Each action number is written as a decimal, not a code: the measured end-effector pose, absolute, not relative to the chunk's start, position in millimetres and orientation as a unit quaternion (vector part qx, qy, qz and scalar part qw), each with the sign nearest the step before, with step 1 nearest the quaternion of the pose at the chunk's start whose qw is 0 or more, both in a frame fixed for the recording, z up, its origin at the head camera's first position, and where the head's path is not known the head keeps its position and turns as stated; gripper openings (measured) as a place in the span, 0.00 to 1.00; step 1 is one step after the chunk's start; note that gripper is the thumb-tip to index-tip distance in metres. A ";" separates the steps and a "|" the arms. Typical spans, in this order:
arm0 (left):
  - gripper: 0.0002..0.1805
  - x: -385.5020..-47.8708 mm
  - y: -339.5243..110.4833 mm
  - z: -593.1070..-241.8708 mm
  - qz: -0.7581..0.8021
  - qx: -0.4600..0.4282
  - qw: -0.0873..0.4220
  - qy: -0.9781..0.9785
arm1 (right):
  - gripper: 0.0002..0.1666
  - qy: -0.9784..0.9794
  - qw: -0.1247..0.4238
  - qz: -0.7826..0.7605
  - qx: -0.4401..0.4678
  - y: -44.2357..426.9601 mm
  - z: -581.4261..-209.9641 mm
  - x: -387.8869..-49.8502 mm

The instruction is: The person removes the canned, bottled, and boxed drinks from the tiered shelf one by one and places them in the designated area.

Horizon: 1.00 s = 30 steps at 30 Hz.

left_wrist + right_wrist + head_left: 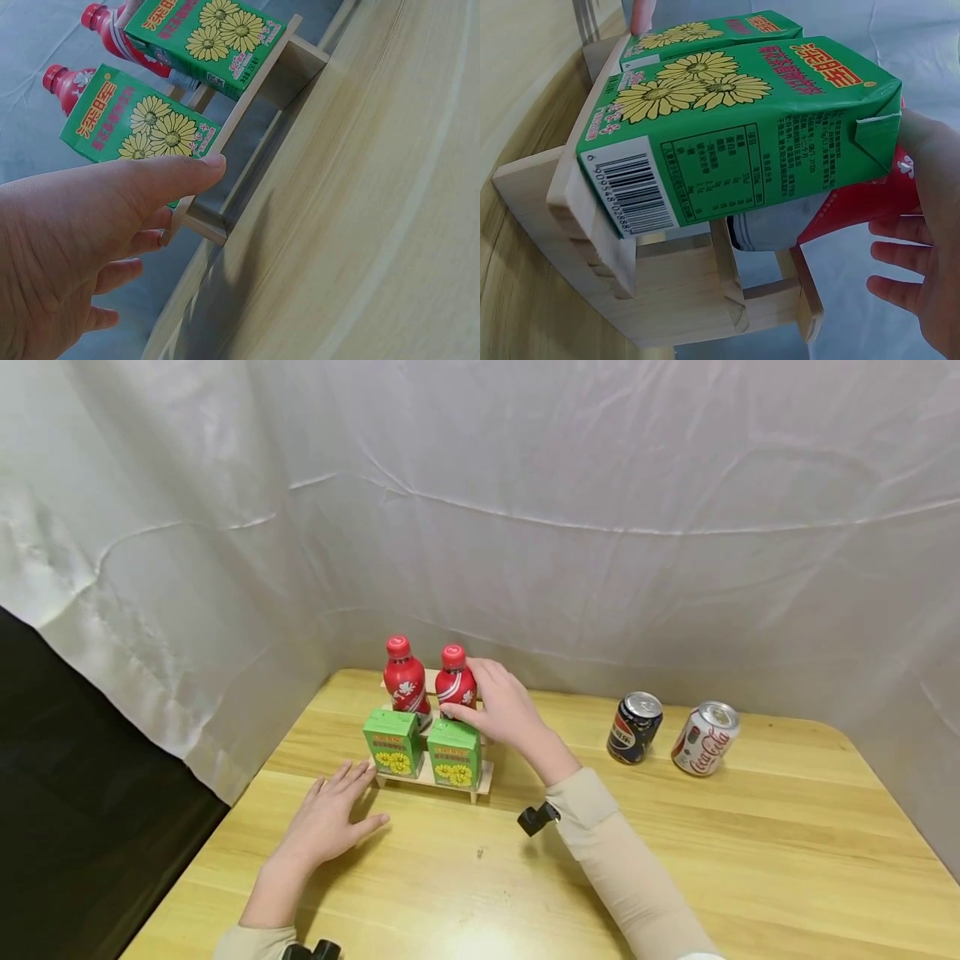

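Observation:
A small stepped wooden rack (483, 777) holds two red bottles behind two green drink cartons with yellow flowers. My right hand (510, 706) is around the right red bottle (455, 681), thumb in front and fingers at its far side; the right carton (735, 127) partly hides this grip in the right wrist view. Beside it stands the left red bottle (405, 681). The left carton (394, 745) is on the lower front step. Fingers spread, my left hand (326, 818) is at the rack's front left corner, its fingertips close to the wood.
To the right on the wooden table (787, 843) stand a dark blue Pepsi can (634, 728) and a silver-white Coca-Cola can (705, 739). A pale cloth (562, 527) hangs behind the table and along its left side.

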<state>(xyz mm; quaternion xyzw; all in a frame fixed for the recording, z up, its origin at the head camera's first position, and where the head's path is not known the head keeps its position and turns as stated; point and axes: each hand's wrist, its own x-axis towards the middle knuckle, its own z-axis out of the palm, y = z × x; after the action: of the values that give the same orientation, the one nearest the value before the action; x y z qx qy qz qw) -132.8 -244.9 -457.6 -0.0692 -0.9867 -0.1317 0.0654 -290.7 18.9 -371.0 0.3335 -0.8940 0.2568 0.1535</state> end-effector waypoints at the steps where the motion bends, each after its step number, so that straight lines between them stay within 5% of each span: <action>1: 0.44 -133.4 -245.1 -457.6 -0.131 -0.069 0.066 -0.987 | 0.44 -0.895 0.155 0.255 0.332 18.0 -370.4 -291.3; 30: 0.44 -135.4 -246.8 -459.5 -0.129 -0.072 0.069 -0.987 | 0.39 -0.884 0.229 0.231 0.334 23.6 -371.3 -286.6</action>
<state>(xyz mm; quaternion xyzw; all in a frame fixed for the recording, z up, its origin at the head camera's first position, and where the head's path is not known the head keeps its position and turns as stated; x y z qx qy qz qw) -135.4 -246.8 -459.5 -0.0718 -0.9866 -0.1290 0.0687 -286.6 23.6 -371.3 0.3342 -0.8844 0.2312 0.2293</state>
